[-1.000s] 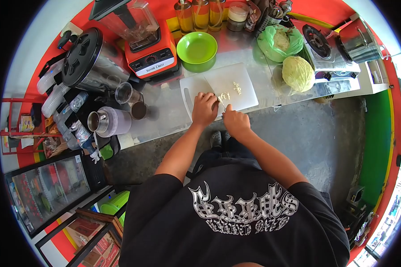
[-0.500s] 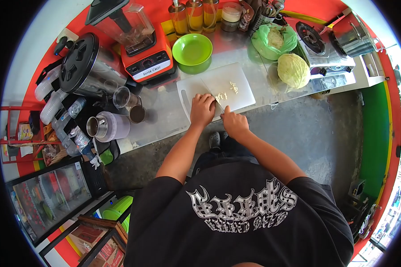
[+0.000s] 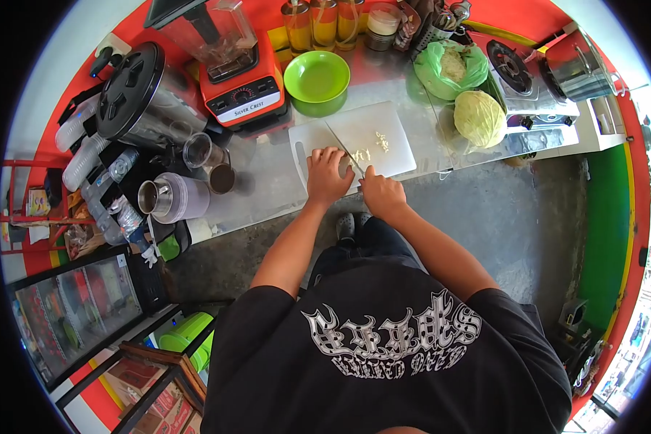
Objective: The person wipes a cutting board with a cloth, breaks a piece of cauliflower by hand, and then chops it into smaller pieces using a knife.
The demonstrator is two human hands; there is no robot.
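Observation:
A white cutting board (image 3: 398, 159) lies on the metal counter. On it are small pale chopped pieces (image 3: 382, 142) in two loose groups. My right hand (image 3: 384, 194) is closed round the handle of a knife (image 3: 343, 146), whose blade slants up and left across the board. Just left of the blade, my left hand (image 3: 328, 175) is on the board with its fingers bent and close together. Whatever lies under those fingers is hidden.
Behind the board stand a green bowl (image 3: 317, 78) and a red blender (image 3: 244, 98). A cabbage (image 3: 479, 120) and a green plastic bag (image 3: 441, 72) are to the right, beside a gas stove (image 3: 510, 69). A steel-topped container (image 3: 173, 198) stands left, near cups.
The knife blade now shows at a slant across the board, and my left hand sits slightly lower, its thumb away from the pale pieces. The camera view has shifted a little.

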